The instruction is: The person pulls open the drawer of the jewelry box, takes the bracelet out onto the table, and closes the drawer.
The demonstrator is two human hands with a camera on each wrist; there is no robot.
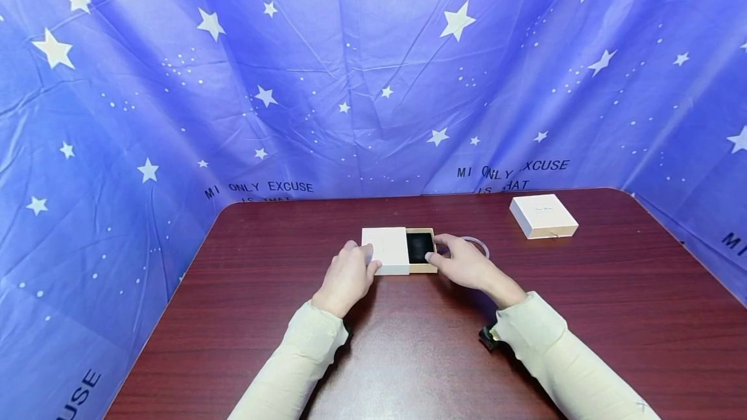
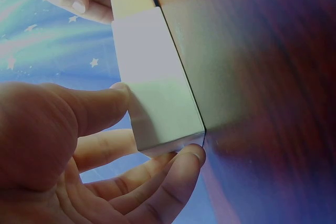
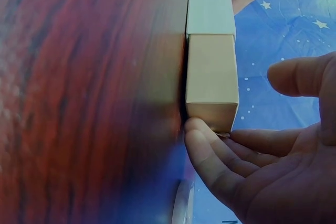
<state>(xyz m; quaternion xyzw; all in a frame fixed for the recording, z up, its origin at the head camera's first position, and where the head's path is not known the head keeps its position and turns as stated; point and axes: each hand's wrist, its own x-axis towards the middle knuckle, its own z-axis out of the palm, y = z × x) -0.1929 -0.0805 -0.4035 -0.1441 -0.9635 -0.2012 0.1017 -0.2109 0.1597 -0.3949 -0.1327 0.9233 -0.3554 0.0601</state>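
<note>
A white slide-out gift box (image 1: 385,250) lies on the table with its tan drawer (image 1: 423,269) partly out to the right. Inside the drawer shows a black lining or insert (image 1: 417,248). My left hand (image 1: 347,277) grips the white sleeve (image 2: 152,51) at its left end, thumb on its side and fingers round the end. At the drawer's outer end is my right hand (image 1: 467,264). Its fingertips (image 3: 195,137) touch the end face, while the thumb (image 3: 294,77) stays apart from the drawer in the right wrist view.
Just behind the right hand lies a pale ring-shaped thing (image 1: 486,248), partly hidden. A second white box (image 1: 544,212), closed, sits at the back right of the dark red wooden table (image 1: 262,232). Blue star-printed curtains (image 1: 350,83) hang behind and beside the table.
</note>
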